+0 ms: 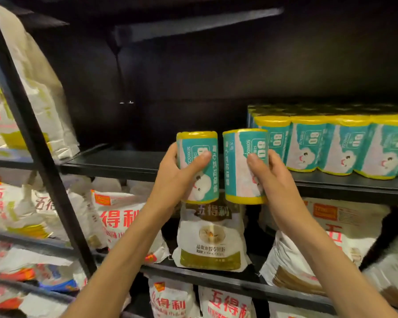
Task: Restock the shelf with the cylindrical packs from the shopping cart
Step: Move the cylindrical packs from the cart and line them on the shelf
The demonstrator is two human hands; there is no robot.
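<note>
One upright roll (199, 166) is gripped by the left hand (177, 177), another roll (244, 166) by the right hand (271, 177). Both are held side by side at the shelf (115, 165) edge, left of the stocked rolls (336, 143).

Lighting: dim overall; shelf (115, 161) recess near black. Front-lit zone: teal packs (331, 143) and both hands, left (177, 177), right (271, 177), evenly bright. Flour bags (44, 72) at left edge smeared, slightly overexposed. Wide-angle bowing of uprights (32, 143).

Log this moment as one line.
left hand: holds pack | right hand: holds second pack | both upright, before shelf
</note>
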